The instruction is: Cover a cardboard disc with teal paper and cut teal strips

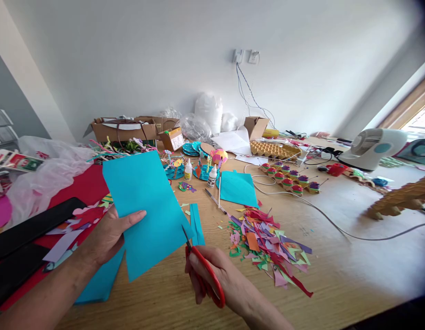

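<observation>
My left hand (118, 229) grips a sheet of blue paper (146, 197) by its left edge, thumb on top and fingers behind. The sheet is raised and tilted above the table. In my right hand (212, 275) is a pair of red-handled scissors (207, 279). Their dark blades meet the sheet's lower right edge, where a narrow strip hangs at the cut. Under my left wrist lies more blue paper (102, 282). Cut blue strips (197, 224) rest on the table just beyond the scissors.
Colourful paper scraps (267, 243) lie to the right, below a blue sheet (237, 187). Two glue bottles (212, 177) stand behind. A white cable (322, 217) crosses the right side, near painted egg-carton pieces (291, 176) and a white fan (373, 146). Cardboard boxes (124, 130) line the wall.
</observation>
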The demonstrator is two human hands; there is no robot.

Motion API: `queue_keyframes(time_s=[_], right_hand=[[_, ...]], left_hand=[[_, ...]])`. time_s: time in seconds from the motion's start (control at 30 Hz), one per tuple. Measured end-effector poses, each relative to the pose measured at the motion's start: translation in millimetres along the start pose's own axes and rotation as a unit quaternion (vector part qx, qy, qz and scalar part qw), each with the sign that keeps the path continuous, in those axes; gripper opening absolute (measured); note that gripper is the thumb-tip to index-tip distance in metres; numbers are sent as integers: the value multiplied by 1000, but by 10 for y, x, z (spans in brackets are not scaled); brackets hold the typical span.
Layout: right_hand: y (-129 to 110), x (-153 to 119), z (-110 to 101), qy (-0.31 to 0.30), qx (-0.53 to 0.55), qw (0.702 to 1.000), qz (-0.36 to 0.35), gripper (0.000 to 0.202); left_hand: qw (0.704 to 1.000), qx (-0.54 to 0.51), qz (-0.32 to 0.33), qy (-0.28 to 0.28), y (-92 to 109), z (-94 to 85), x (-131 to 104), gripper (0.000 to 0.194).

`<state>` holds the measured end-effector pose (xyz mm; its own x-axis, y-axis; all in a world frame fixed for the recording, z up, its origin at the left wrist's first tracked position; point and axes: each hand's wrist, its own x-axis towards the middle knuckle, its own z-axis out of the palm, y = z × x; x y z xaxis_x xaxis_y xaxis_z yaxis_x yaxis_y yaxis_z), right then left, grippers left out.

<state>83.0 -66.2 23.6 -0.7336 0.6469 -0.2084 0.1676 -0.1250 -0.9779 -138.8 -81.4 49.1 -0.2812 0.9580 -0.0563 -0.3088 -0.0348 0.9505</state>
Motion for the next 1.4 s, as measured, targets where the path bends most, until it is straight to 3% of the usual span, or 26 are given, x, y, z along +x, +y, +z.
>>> queue_keyframes(time_s=[0.43, 0.9, 1.13, 1.4], right_hand=[[0, -13, 11, 12, -21, 999, -23, 43], [55, 7, 41, 33, 21, 999, -11, 39], [161, 39, 52, 77, -1, 997, -2, 32], [92, -45, -19, 4, -40, 999, -13, 37]], left_hand=[[1000, -10, -19, -6, 10, -2, 10, 75], [1000, -20, -13, 2, -49, -3, 19, 75], [999, -32, -27, -16, -59, -4, 14, 69], [999, -16, -29, -1, -64, -39, 22, 73]])
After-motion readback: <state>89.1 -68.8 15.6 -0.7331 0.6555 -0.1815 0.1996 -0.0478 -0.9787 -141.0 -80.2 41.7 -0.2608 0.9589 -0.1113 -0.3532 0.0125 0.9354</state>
